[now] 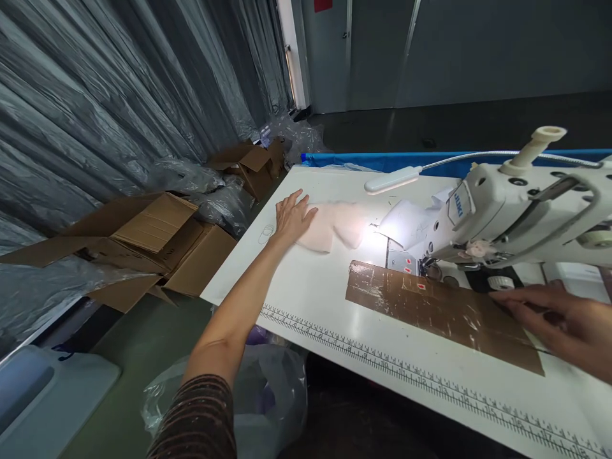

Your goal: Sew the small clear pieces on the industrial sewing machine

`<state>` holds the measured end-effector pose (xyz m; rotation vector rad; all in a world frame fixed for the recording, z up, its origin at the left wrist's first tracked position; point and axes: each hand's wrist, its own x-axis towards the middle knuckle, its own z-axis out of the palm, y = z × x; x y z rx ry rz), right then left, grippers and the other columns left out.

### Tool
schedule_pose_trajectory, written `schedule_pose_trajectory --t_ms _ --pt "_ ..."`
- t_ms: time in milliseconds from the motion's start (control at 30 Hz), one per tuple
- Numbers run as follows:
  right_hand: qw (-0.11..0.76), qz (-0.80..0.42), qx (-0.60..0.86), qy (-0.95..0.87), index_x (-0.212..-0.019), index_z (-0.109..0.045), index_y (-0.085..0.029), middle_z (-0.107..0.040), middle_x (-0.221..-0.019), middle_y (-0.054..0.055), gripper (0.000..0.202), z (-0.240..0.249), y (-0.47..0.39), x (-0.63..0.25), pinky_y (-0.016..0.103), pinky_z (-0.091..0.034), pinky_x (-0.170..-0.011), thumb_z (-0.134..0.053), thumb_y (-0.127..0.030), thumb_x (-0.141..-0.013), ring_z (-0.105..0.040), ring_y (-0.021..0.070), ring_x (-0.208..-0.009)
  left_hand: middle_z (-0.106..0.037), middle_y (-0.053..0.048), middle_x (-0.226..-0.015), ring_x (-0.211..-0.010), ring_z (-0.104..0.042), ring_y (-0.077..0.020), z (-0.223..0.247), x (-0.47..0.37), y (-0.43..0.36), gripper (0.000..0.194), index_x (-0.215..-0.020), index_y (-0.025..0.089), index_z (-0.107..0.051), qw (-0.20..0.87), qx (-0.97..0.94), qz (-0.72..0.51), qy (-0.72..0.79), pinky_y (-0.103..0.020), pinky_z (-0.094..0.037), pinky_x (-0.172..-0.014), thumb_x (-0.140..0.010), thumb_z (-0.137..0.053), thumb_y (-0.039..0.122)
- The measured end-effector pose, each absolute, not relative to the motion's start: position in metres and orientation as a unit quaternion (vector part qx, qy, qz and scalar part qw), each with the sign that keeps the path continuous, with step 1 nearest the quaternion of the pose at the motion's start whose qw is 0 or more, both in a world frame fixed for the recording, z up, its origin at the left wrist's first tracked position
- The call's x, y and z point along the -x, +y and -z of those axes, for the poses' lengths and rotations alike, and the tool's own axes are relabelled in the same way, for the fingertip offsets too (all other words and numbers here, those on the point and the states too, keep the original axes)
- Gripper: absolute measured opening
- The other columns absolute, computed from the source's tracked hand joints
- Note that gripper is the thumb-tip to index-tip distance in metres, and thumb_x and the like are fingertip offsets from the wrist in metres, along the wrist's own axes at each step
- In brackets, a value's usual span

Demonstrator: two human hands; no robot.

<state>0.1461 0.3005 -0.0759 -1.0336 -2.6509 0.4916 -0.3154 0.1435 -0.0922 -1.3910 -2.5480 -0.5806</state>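
My left hand [292,218] lies with its fingers spread at the left end of a thin pale pink fabric piece [325,229] on the white table. Toward the right edge, my right hand [549,315] has its thumb and forefinger close together at the brown taped board [430,306]; what they hold, if anything, is too small to make out. The white sewing machine [507,210] stands above the board's far edge. White fabric [406,223] lies beside the machine's head, under the lamp's bright light.
A white lamp [392,180] on a bendy neck hangs over the table [306,293], whose near edge bears a ruler strip. Open cardboard boxes [143,236] and plastic bags are at the left. A clear bag [268,395] hangs below the table edge.
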Motion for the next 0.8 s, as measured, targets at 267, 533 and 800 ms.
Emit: schedule_pose_trajectory --t_ms 267,533,800 --pt "0.079 -0.315 0.121 -0.938 -0.102 -0.074 -0.035 -0.075 -0.1 0.006 0.026 0.05 0.216 -0.078 0.037 -0.062 -0.067 -0.048 -0.035 -0.096 -0.073 0.0249 -0.082 -0.066 -0.008 -0.125 -0.12 -0.059 -0.0281 0.086 0.331 0.138 0.035 -0.121 0.024 -0.07 -0.028 0.55 0.178 -0.816 -0.045 -0.042 -0.11 -0.093 -0.056 0.039" --pt "0.056 -0.32 0.032 -0.945 -0.092 -0.074 -0.024 -0.071 -0.085 0.006 0.027 0.061 0.213 -0.011 0.033 -0.053 -0.062 -0.047 -0.028 -0.098 -0.065 0.0195 -0.07 -0.063 -0.011 -0.133 -0.119 -0.063 -0.0242 0.092 0.339 0.103 0.042 -0.126 0.018 -0.068 0.028 0.47 0.293 -0.832 -0.035 -0.049 -0.106 -0.089 -0.063 0.038" --pt "0.153 -0.323 0.171 -0.918 -0.106 -0.074 -0.016 -0.072 -0.105 0.011 0.031 0.071 0.221 0.077 0.034 -0.055 -0.078 -0.056 -0.007 -0.084 -0.067 0.0221 -0.09 -0.072 -0.008 -0.117 -0.108 -0.069 -0.0235 0.096 0.34 0.102 0.02 -0.093 0.021 -0.079 0.064 0.45 0.361 -0.814 -0.038 -0.051 -0.105 -0.087 -0.061 0.028"
